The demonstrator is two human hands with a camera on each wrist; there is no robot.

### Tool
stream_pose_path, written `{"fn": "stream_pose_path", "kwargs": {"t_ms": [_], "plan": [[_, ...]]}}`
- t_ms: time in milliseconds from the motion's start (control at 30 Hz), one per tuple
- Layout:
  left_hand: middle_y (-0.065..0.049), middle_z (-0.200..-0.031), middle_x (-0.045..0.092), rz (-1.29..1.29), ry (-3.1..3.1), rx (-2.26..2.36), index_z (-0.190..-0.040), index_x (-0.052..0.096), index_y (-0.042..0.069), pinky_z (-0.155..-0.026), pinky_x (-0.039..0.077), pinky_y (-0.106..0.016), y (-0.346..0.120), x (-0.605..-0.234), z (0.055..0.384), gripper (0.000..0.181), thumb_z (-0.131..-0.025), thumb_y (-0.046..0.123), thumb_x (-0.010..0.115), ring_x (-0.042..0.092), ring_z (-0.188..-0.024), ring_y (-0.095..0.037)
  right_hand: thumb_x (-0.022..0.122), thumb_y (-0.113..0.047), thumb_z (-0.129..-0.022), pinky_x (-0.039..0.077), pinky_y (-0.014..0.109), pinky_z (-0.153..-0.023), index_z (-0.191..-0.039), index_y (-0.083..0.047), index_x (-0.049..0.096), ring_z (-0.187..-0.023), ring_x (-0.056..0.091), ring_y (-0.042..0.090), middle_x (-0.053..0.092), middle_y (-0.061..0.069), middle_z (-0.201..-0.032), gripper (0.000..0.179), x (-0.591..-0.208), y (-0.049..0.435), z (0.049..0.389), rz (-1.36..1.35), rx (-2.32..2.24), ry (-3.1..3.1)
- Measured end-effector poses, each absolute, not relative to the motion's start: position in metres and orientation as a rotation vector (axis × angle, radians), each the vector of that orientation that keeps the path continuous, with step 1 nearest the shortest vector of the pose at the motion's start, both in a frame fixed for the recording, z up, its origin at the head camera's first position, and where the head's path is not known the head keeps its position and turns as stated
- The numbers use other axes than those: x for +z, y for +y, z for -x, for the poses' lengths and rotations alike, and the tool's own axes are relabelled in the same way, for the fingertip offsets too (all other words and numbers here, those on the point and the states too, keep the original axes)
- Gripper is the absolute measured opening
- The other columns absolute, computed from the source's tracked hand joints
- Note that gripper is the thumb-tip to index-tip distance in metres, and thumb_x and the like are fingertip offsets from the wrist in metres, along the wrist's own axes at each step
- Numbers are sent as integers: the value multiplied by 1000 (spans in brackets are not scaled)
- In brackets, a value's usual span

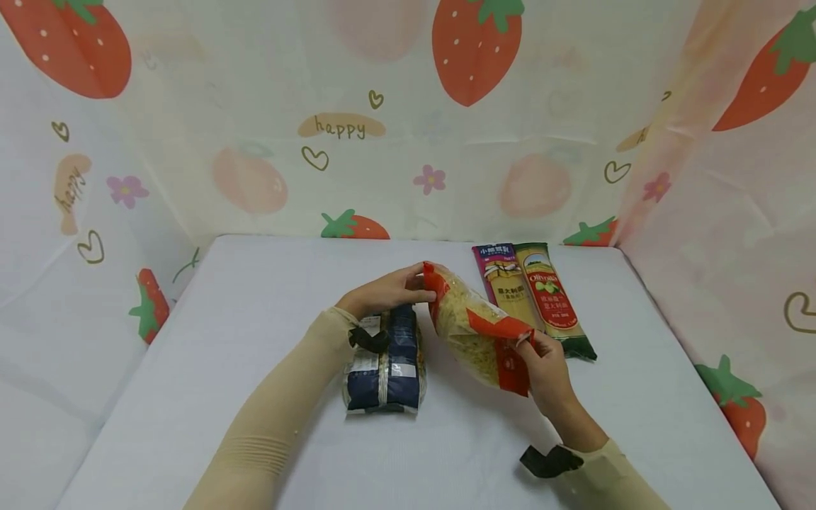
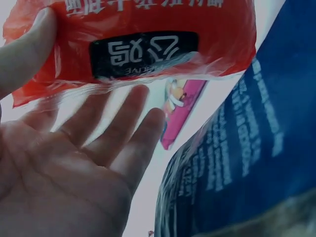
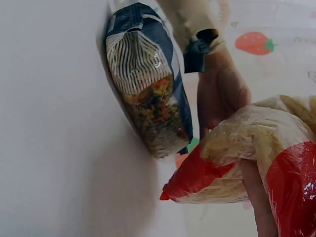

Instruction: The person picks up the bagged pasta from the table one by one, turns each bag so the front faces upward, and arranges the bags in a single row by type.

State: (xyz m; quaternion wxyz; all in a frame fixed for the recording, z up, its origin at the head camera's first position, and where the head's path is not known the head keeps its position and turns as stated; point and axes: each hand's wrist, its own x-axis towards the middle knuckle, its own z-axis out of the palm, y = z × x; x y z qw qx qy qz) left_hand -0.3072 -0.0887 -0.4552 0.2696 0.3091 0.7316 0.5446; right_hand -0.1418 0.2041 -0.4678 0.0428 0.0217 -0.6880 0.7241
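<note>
A clear and red bag of pasta [image 1: 468, 326] is held tilted above the table between both hands. My left hand [image 1: 389, 292] pinches its upper left red end; in the left wrist view the thumb lies over the red film [image 2: 143, 49] and the fingers [image 2: 133, 118] are behind it. My right hand [image 1: 547, 372] grips the lower right red end. Below the left hand a dark blue bag of pasta [image 1: 403, 379] lies on the table. In the right wrist view, colourful pieces show through that blue bag's [image 3: 158, 118] clear part.
On the white table [image 1: 280, 283], a purple and gold spaghetti packet [image 1: 503, 273] and a green and red one [image 1: 551, 290] lie side by side at the back right. Strawberry-print cloth [image 1: 395, 170] hangs behind the table and along both sides.
</note>
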Motion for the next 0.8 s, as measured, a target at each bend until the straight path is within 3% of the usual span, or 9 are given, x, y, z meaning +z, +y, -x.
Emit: {"fn": "stream_pose_path", "kwargs": {"t_ms": [167, 333, 433, 567, 667, 800], "plan": [[-18, -160, 50, -801, 1926, 1527, -165, 34, 9, -119, 47, -49, -87, -458, 307, 61, -111, 14, 61, 49, -149, -35, 55, -6, -109, 59, 28, -87, -93, -21, 71, -105, 63, 15, 72, -7, -113, 27, -464, 205, 143, -106, 2258, -2116], [-22, -155, 52, -724, 1906, 1593, -161, 37, 5, -104, 59, -47, -84, -459, 306, 56, -111, 13, 62, 60, -135, -37, 57, -11, -110, 58, 27, -91, -110, -30, 75, -110, 61, 15, 70, -9, -120, 26, -460, 210, 144, -164, 2224, -2202], [-22, -153, 53, -709, 1938, 1607, -159, 39, 6, -99, 61, -47, -81, -457, 305, 54, -111, 15, 62, 63, -132, -37, 61, -13, -109, 58, 27, -93, -124, -23, 72, -112, 62, 16, 69, -8, -123, 21, -458, 213, 147, -172, 2175, -2276], [-22, -152, 55, -717, 2010, 1623, -157, 43, 6, -96, 63, -47, -75, -454, 303, 51, -111, 16, 62, 64, -130, -37, 70, -18, -106, 58, 29, -95, -142, -9, 64, -116, 60, 20, 67, 0, -131, 38, -456, 215, 153, -180, 2019, -2435], [-21, -152, 56, -707, 2083, 1613, -157, 46, 7, -96, 63, -47, -73, -451, 302, 51, -111, 19, 64, 63, -131, -37, 75, -20, -103, 56, 31, -95, -150, -8, 61, -124, 58, 27, 63, 11, -142, 51, -453, 214, 155, -188, 1875, -2535], [-17, -153, 59, -706, 2230, 1541, -158, 48, 10, -101, 61, -46, -71, -446, 300, 55, -109, 25, 67, 60, -138, -34, 76, -12, -100, 58, 34, -95, -152, -8, 62, -128, 60, 36, 62, 18, -149, 53, -450, 211, 156, -199, 1738, -2588]]}}
